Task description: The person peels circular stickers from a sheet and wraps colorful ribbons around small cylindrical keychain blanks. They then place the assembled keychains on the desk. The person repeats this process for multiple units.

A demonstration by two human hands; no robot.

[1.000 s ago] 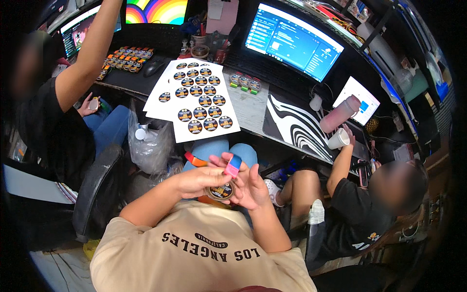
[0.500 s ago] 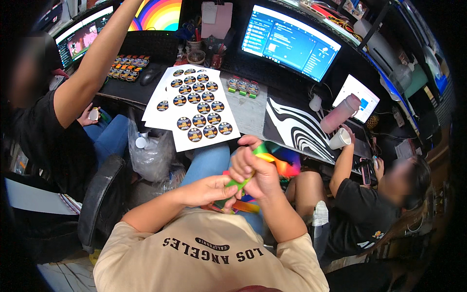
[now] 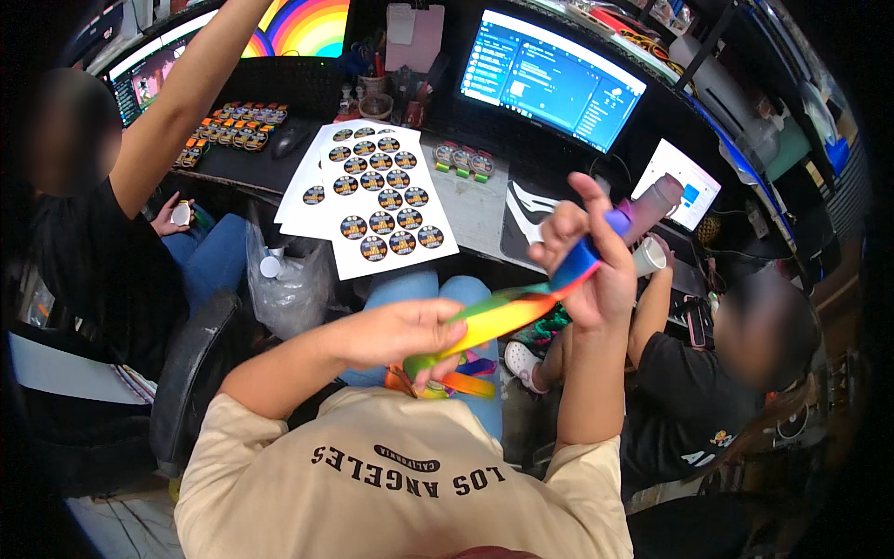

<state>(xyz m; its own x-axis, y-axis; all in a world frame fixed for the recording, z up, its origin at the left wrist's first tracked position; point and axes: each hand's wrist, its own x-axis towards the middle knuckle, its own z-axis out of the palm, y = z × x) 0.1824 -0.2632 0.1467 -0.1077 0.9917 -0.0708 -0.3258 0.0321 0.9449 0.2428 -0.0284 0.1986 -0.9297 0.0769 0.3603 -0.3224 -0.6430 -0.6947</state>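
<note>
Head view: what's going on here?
A person's bare hands are handling a multicoloured ribbon. The left hand pinches it; the raised right hand has it across the palm, fingers apart. More bright ribbon lies bunched below. Sheets printed with round labels lie on the desk ahead.

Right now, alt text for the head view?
A person holds a rainbow ribbon, pinched in the left hand and running to the loosely open right hand. Sheets of round dark labels lie on the desk near a lit monitor; one co-worker sits at left, another at right.
</note>
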